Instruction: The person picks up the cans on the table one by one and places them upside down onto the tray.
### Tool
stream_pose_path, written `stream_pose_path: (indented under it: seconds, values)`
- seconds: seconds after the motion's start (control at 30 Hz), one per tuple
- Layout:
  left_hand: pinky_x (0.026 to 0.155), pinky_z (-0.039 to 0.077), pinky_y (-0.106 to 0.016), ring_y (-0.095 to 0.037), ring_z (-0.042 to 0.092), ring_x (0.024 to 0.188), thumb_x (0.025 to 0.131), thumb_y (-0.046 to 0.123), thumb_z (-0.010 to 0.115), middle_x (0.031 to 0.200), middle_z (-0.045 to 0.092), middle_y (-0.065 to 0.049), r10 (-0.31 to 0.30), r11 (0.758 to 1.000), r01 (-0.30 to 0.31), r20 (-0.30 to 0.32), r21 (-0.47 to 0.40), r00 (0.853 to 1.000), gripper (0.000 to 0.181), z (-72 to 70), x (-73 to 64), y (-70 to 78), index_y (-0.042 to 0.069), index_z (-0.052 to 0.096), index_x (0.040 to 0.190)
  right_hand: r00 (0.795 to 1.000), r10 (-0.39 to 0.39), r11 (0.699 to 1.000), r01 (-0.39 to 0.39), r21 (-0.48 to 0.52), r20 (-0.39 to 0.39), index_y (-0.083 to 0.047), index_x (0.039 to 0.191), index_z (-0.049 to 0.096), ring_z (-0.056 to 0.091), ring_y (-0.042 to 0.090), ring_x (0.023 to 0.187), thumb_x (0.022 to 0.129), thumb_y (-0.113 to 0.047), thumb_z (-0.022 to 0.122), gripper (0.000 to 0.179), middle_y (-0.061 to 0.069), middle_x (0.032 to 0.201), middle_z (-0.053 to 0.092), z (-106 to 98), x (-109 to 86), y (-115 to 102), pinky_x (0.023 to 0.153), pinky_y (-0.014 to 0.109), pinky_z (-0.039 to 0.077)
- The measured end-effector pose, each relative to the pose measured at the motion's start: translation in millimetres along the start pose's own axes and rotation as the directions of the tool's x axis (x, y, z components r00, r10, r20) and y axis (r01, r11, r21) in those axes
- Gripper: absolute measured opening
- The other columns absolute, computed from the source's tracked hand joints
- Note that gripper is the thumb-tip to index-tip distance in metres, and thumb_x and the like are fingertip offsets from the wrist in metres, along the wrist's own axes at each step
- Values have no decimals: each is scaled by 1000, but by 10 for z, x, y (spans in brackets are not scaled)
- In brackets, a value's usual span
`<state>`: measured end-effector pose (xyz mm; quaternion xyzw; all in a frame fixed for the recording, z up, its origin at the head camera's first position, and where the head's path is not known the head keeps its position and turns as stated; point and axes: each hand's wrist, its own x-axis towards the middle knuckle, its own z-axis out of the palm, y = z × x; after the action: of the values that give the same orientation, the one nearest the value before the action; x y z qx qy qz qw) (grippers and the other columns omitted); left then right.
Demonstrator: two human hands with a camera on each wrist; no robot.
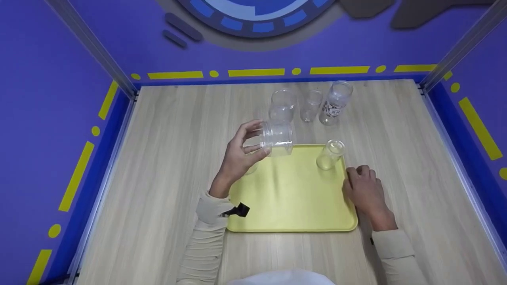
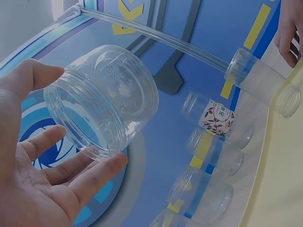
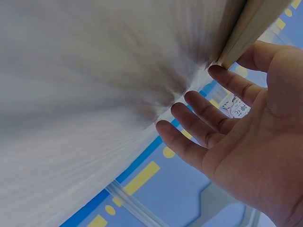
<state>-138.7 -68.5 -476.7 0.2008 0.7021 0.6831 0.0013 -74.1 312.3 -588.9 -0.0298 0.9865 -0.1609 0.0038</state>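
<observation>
My left hand point(image 1: 241, 152) grips a wide clear jar point(image 1: 278, 135) by its rim, thumb on one side and fingers on the other. The jar is tipped on its side over the far edge of a yellow tray point(image 1: 293, 202), its mouth toward the palm. In the left wrist view the see-through jar point(image 2: 128, 90) shows raised markings on its wall. My right hand point(image 1: 365, 190) is at the tray's right edge, thumb side against it, with fingertips down on the table in the right wrist view. A clear glass container point(image 1: 328, 158) stands on the tray's far right corner.
Behind the tray stand a wide clear jar point(image 1: 282, 107), a slim clear glass point(image 1: 311, 106) and a taller container with a printed label point(image 1: 334, 103). Part of another clear vessel point(image 1: 251, 169) shows behind the left wrist. Blue panels point(image 1: 253, 59) border the wooden table point(image 1: 170, 158).
</observation>
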Motion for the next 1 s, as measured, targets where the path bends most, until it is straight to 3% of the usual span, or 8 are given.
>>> stream_pose_path:
  seconds: [0.1, 0.37, 0.7, 1.0]
  values:
    - [101, 56, -44, -43, 50, 138, 89, 30, 79, 150, 50, -16, 3, 1000, -3, -8, -4, 1000, 76, 6, -13, 3, 6, 47, 155, 1000, -5, 1000, 5, 8, -3, 8, 137, 58, 48, 54, 113, 107, -17, 51, 39, 36, 127, 49, -4, 6, -2, 84, 70, 45]
    - [101, 56, -45, -31, 53, 136, 89, 25, 79, 150, 51, -16, 4, 1000, -4, -13, -12, 1000, 75, 37, -58, 22, 5, 48, 154, 1000, -16, 999, 17, 31, -18, 9, 135, 59, 49, 54, 112, 106, -17, 52, 39, 35, 126, 49, 8, 4, -1, 83, 70, 45]
    - [100, 57, -46, -32, 54, 134, 89, 27, 80, 148, 53, -14, 5, 1000, -6, -15, -17, 1000, 75, 49, -80, 32, 5, 49, 154, 1000, 8, 996, -7, 89, -16, 9, 131, 58, 47, 55, 114, 105, -17, 54, 36, 36, 127, 48, -10, 5, 29, 85, 71, 43]
    - [98, 57, -49, -31, 56, 132, 88, 27, 81, 147, 53, -16, 7, 1000, -8, -22, -30, 1000, 76, 57, -76, 36, 4, 50, 153, 999, 53, 984, -52, 169, -3, 10, 140, 54, 48, 58, 122, 106, -18, 58, 44, 38, 133, 49, -64, 43, -18, 89, 71, 45]
